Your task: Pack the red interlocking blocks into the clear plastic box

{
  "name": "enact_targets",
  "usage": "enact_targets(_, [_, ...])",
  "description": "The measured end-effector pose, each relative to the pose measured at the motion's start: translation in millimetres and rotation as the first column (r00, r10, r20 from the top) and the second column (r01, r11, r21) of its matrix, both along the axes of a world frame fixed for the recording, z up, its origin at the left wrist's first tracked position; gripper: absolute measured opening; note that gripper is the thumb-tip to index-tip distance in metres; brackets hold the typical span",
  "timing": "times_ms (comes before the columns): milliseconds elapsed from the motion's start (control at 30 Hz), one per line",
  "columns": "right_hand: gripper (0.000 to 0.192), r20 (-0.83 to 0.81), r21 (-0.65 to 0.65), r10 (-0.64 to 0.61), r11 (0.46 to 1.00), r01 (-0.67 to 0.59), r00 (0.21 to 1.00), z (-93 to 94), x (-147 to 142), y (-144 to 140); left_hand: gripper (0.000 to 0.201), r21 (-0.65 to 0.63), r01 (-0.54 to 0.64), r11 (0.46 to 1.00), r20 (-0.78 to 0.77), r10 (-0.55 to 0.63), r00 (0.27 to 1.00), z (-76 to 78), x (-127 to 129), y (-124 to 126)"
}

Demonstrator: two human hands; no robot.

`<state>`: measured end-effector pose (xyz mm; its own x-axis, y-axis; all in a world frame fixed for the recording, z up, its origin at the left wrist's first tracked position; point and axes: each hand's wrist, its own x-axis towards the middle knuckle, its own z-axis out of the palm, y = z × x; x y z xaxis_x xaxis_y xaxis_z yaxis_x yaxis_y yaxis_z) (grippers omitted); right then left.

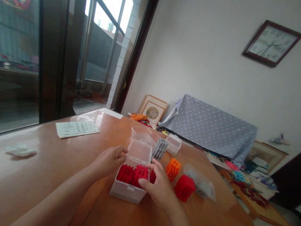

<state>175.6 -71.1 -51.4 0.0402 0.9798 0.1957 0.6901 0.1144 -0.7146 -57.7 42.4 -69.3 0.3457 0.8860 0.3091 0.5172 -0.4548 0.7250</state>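
A clear plastic box [129,193] stands on the table with its hinged lid [139,151] tipped back. Red interlocking plastic pieces [126,173] are stacked inside in blocks. Beside the box's rear left corner is my left hand [111,160], thumb and fingertips apart near the lid's edge, with nothing visible between them. My right hand [159,183] reaches over the right side of the box. Its thumb and fingers are around a red block [141,172] at the right end; the palm partly hides the red pieces there.
Right of the box are a grey stack [160,149], an orange stack [173,169], another red stack [185,188] and a clear container [201,183]. Behind stand more clear boxes [173,143]. Papers [77,129] and a crumpled plastic wrapper [21,150] lie at the left.
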Motion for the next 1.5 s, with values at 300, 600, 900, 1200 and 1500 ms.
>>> enact_targets(300, [0.055,0.024,0.018,0.018,1.0,-0.019,1.0,-6.3,5,1,0.028,0.007,-0.005,1.0,-0.002,0.005,1.0,3.4,1,-3])
enact_targets(600, [0.022,0.113,0.066,0.032,0.997,-0.04,0.993,-8.4,5,3,0.027,0.028,0.003,1.0,0.005,-0.003,1.0,-1.0,0,0])
enact_targets(900, [0.025,0.049,0.176,-0.007,0.984,-0.002,0.999,-2.9,9,1,0.029,0.016,-0.01,1.0,-0.003,0.01,1.0,3.2,0,-3])
enact_targets(1200, [0.035,-0.207,0.243,-0.278,0.914,0.325,0.938,-20.6,68,7,0.036,-0.036,-0.02,0.999,0.062,0.022,0.998,1.7,0,0])
enact_targets(1500, [0.032,-0.172,0.189,-0.317,0.919,0.347,0.933,-30.4,82,8,0.036,-0.043,-0.039,0.998,0.07,0.042,0.997,1.0,1,2])
